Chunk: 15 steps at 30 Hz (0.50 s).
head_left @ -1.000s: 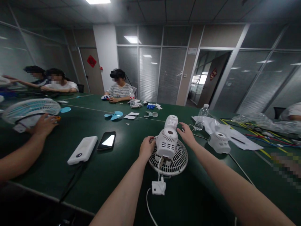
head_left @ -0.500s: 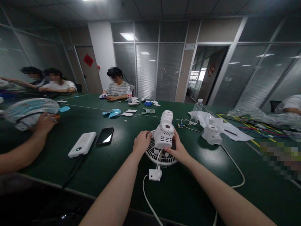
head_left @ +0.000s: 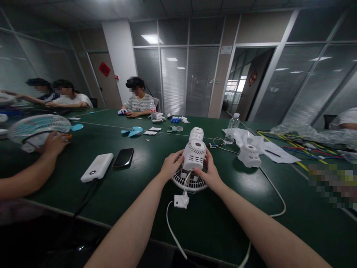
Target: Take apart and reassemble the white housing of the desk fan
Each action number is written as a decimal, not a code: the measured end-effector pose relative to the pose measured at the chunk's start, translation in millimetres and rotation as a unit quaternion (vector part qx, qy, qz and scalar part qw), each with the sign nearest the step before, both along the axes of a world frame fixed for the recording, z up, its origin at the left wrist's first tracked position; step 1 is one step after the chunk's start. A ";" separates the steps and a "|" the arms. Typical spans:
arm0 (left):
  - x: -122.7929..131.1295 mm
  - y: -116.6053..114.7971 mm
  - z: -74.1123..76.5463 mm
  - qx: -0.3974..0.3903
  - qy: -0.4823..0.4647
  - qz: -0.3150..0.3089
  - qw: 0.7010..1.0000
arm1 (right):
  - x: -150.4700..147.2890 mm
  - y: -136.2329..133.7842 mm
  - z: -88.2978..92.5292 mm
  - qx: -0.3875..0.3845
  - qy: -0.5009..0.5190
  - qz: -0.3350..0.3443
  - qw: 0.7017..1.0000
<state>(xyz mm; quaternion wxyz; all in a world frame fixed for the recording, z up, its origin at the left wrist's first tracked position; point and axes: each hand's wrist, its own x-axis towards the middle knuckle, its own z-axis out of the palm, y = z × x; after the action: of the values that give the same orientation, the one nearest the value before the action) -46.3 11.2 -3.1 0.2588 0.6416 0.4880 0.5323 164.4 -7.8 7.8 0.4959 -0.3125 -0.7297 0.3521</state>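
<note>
A white slotted fan motor housing (head_left: 194,154) stands over a round white fan grille (head_left: 192,185) on the table in front of me. My left hand (head_left: 171,165) closes on the housing's left side, thumb and fingers against it. On the other side, my right hand (head_left: 211,175) grips the housing with its thumb at the lower front edge; its fingers are partly hidden behind. Another white housing part (head_left: 197,133) shows just beyond. A cord runs down from the motor to a small white plastic piece (head_left: 181,201) near me.
To the left lie a white power bank (head_left: 97,167) and a black phone (head_left: 123,158). A co-worker's hand (head_left: 55,143) holds another fan (head_left: 39,128). Blue fan blades (head_left: 132,131) lie farther back. At right are another motor housing (head_left: 249,156), a bottle (head_left: 232,128), papers and cables.
My left hand has moved from beside the grille up against the motor housing. My right hand stays on the housing's right side. The view has shifted slightly.
</note>
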 end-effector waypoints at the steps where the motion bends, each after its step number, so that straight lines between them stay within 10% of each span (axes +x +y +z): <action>1: -0.8 0.3 0.8 -0.001 0.008 0.003 1.000 | 1.3 0.8 0.4 -0.001 0.003 0.005 1.000; 15: -4.8 2.0 1.4 0.010 0.061 0.008 0.998 | 5.7 10.6 -5.2 0.013 -0.009 0.001 1.000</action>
<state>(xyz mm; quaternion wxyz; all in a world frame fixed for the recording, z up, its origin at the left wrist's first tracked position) -51.2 13.3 -1.7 0.2185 0.6713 0.5026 0.4991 170.1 2.8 2.6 0.4929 -0.3083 -0.7391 0.3401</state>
